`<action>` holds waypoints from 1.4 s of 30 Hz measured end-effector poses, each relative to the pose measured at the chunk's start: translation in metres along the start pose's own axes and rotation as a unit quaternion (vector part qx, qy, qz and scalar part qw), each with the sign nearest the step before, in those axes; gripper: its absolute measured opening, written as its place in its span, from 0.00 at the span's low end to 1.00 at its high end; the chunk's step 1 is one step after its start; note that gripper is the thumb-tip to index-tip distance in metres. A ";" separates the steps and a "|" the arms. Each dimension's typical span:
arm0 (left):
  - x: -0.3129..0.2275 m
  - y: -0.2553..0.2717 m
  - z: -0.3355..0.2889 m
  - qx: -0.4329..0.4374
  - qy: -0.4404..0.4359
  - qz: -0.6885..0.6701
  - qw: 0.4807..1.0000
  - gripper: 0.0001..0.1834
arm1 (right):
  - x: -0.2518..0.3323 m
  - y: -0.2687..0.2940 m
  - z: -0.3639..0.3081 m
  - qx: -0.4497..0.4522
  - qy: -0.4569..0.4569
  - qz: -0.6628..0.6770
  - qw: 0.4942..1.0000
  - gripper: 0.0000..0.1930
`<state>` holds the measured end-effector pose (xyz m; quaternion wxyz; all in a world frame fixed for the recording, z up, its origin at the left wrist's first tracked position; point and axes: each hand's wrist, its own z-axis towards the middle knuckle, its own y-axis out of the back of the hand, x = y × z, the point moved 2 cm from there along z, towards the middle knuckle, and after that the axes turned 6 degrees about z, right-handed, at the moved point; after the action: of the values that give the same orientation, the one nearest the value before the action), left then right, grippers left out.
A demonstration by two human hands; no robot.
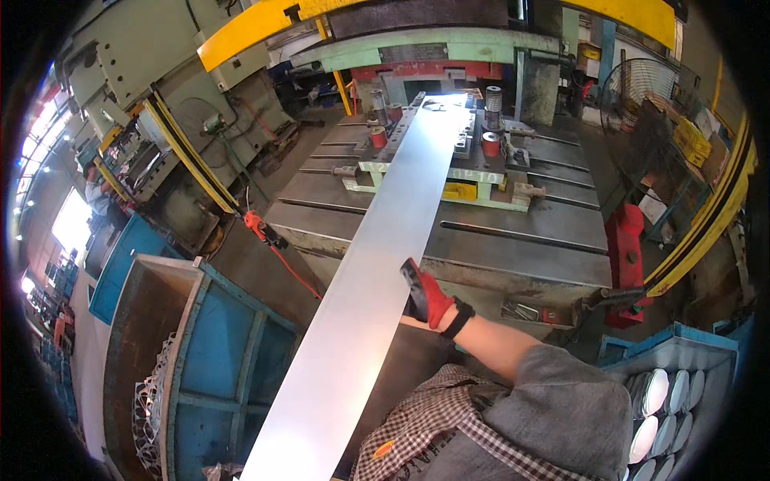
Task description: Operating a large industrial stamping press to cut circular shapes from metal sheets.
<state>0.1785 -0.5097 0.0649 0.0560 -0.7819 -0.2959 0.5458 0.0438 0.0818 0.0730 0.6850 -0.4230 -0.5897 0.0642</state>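
Observation:
A long, shiny metal strip slants from the lower edge up to the die set in the press, its far end lying between the die posts. My right hand, in a red and black glove with a dark wrist band, grips the strip's right edge about halfway along. The thumb side shows; the other fingers are hidden at or beneath the strip. My left hand cannot be made out. A small greyish shape sits by the strip's left edge at the bottom, too cut off to name.
The slotted press bed surrounds the die. A blue-framed bin with cut scrap stands left; a blue crate with stacked metal discs stands right. Yellow guard posts flank the press. A red post and fan are at right.

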 end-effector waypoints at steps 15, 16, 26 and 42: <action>-0.020 -0.050 -0.051 -0.080 -0.365 0.328 0.868 0.19 | 0.053 -0.008 0.008 0.058 -0.020 0.104 0.993 0.22; -0.020 -0.045 -0.047 -0.080 -0.367 0.329 0.867 0.19 | 0.052 -0.004 0.012 0.063 -0.054 0.148 0.985 0.22; -0.021 -0.079 -0.064 -0.106 -0.530 0.594 0.596 0.18 | 0.053 -0.003 0.009 0.056 -0.065 0.174 0.981 0.17; -0.001 -0.095 -0.045 -0.012 -0.443 0.430 0.787 0.22 | 0.043 -0.024 -0.026 0.116 0.023 0.139 0.983 0.22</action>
<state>0.1803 -0.4215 0.1232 -0.3310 -0.5017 0.0717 0.7960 0.0688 0.0788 0.1223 0.7274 -0.4199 -0.4978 0.2163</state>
